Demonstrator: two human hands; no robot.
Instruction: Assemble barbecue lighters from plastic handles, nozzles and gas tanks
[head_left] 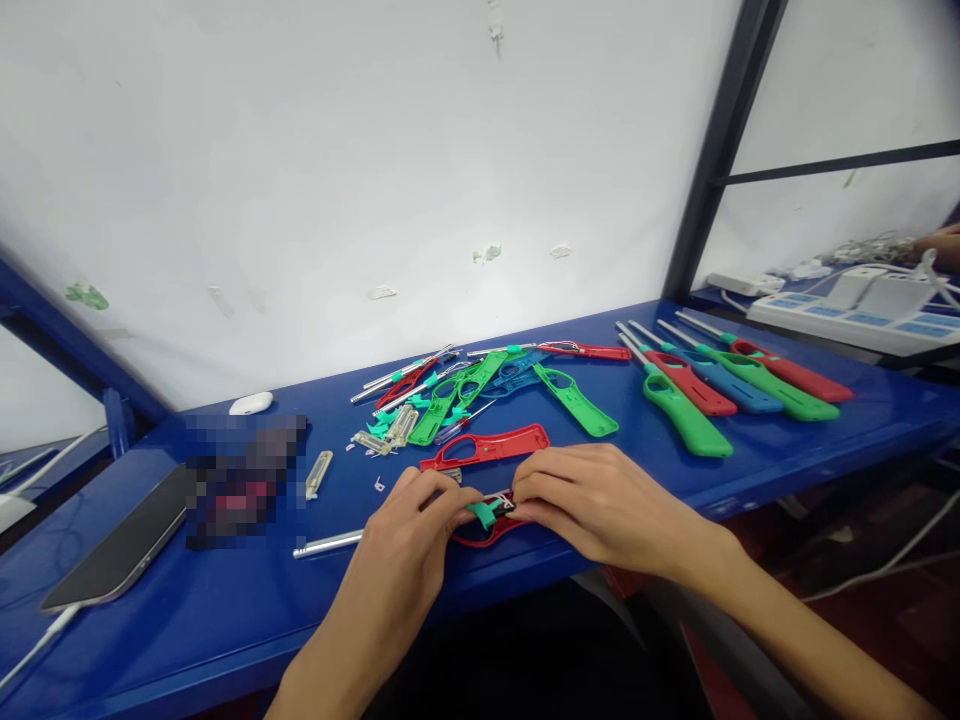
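Note:
Both my hands meet near the front edge of the blue table (225, 610). My left hand (409, 530) and my right hand (592, 500) are closed on a red lighter half-shell (484, 535) with a teal trigger piece (482, 514) set in it. A metal tube (328, 544) sticks out to the left of it along the table. Just behind my fingers lies another red half-shell (491, 447).
Loose green, red and blue shells and metal tubes (480, 385) are heaped mid-table, with several finished long lighters (712, 385) in a row to the right. A phone (124, 545) on a cable lies at left, a white earbud case (250, 403) behind it, power strips (855, 320) far right.

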